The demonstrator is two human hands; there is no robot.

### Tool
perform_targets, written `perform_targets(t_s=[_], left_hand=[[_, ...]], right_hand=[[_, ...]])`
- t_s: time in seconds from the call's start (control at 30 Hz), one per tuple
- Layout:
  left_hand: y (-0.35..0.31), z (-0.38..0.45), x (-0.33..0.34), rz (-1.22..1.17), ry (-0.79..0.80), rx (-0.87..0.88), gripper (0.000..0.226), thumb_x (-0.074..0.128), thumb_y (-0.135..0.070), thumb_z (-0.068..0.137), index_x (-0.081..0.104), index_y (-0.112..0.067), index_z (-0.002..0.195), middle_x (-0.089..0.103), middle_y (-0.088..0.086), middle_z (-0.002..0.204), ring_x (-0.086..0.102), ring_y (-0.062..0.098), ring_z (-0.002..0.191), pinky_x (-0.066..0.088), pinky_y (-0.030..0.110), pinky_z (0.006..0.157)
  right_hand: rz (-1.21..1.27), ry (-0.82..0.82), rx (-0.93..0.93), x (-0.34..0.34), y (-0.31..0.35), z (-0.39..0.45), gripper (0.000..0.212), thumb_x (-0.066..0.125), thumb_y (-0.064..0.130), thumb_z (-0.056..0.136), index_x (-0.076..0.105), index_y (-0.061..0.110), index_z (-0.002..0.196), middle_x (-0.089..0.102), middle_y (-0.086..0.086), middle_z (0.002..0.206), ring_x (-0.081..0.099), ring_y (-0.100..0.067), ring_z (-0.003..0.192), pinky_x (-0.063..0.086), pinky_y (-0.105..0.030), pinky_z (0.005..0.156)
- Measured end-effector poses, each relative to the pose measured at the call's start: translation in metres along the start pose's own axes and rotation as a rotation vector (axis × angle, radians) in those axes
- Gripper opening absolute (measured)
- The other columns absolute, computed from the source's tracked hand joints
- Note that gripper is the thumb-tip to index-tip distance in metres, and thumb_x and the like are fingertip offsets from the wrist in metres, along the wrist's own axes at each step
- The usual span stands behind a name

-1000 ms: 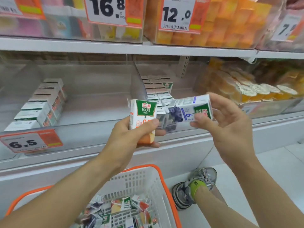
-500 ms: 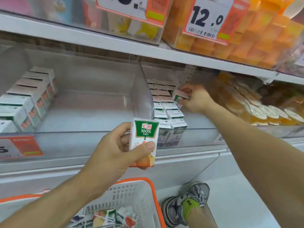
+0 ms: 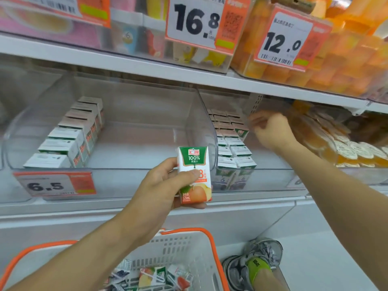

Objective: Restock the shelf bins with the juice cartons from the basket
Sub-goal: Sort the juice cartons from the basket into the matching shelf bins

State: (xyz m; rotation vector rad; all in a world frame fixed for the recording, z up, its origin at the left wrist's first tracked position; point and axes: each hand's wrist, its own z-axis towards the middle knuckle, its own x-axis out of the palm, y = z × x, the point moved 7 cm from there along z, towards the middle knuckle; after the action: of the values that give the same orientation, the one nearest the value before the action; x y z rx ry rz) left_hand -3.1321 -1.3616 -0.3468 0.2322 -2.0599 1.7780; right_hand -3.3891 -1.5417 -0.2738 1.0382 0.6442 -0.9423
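juice carton gripped upright by left fingers, right fingers curled (blurred, grip unclear), cartons fill right bin

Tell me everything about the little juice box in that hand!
The juice carton is a small white paperboard box with a green top panel reading 100%, an orange band, and fruit pictured at the bottom. It stands upright, unopened as far as visible, gripped by the left hand: thumb across the front, fingers behind and beneath. It is held in front of the clear shelf bins, above the basket.

White-green-orange carton, orange-rimmed white basket
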Motion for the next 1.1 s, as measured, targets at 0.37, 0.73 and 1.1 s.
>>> perform_targets(t_s=[0.37, 0.73, 1.1], left_hand=[[-0.043, -0.063, -0.037, 0.226, -0.047, 0.059, 0.036, 0.07, -0.001, 0.086, 0.055, -0.005, 0.118, 0.074, 0.019, 0.097, 0.07, 0.033, 0.072, 0.06, 0.048, 0.077], [-0.151, -0.088, -0.158, 1.445, -0.514, 0.654, 0.045, 0.085, -0.034, 0.071, 0.065, -0.024, 0.111, 0.055, -0.001, 0.117, 0.044, 0.02, 0.115, 0.041, 0.041, 0.098], [-0.125, -0.083, -0.216, 1.363, -0.488, 0.571, 0.039, 0.088, -0.033, 0.068, 0.065, -0.023, 0.097, 0.044, -0.011, 0.11, 0.046, 0.006, 0.097, 0.034, 0.009, 0.074]], right_hand=[[0.626, 0.547, -0.188, 0.006, 0.193, -0.158, 0.039, 0.069, 0.037, 0.082, 0.064, 0.021, 0.118, 0.068, -0.006, 0.103, 0.071, -0.017, 0.079, 0.058, -0.035, 0.059], [0.727, 0.217, -0.18, 0.077, 0.259, -0.086, 0.025, 0.077, 0.008, 0.084, 0.067, 0.018, 0.104, 0.071, -0.008, 0.1, 0.072, -0.032, 0.077, 0.061, -0.052, 0.073], [0.289, 0.223, -0.073, 0.222, 0.293, 0.026, 0.03, 0.073, 0.014, 0.086, 0.064, 0.016, 0.115, 0.065, -0.002, 0.113, 0.061, -0.017, 0.098, 0.045, -0.021, 0.081]])
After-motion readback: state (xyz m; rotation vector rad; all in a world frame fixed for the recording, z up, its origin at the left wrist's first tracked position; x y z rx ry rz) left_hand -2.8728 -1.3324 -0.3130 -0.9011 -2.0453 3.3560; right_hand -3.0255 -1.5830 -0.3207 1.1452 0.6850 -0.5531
